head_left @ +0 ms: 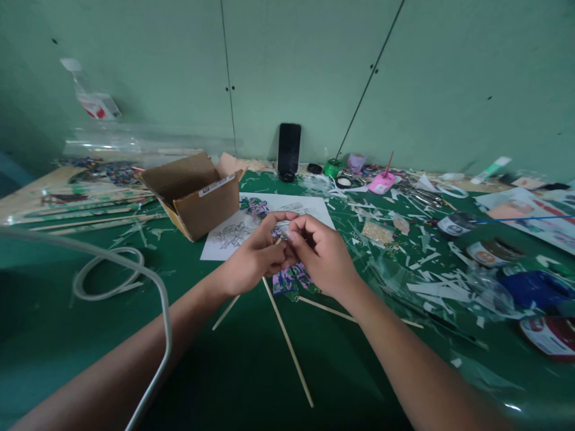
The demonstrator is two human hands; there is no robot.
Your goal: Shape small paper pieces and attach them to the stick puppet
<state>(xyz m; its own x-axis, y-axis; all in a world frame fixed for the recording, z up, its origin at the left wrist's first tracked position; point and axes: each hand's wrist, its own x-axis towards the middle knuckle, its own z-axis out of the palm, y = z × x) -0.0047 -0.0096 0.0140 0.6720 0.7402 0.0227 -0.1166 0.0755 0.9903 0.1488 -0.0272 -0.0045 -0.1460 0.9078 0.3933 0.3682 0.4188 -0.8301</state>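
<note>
Nearer the person and to the right of the open cardboard box [209, 209], the left hand [258, 254] and right hand [326, 254] meet over the counter [188, 371]. The right thumb and index finger come together on a tiny piece [283, 237], too small to name. The left fingers are curled close against them, the index arching over; whether they grip too, I cannot tell.

Purple and green patterned pieces [291, 280] lie under the hands, to the box's right and nearer the person; a second such patch shows just beside the box, on one flat white sheet [317, 206] printed with line drawings. Three thin, straight wooden sticks [287, 341] show nearer the person than the box.

Right of the box and farther back stands one upright black phone [288, 146]. Well to its right are a clear bag [377, 232] of small gold-coloured bits and three rounded, labelled jars [494, 252]. Left of the box and nearer lies one smooth, pale tube [83, 284], looped round.
</note>
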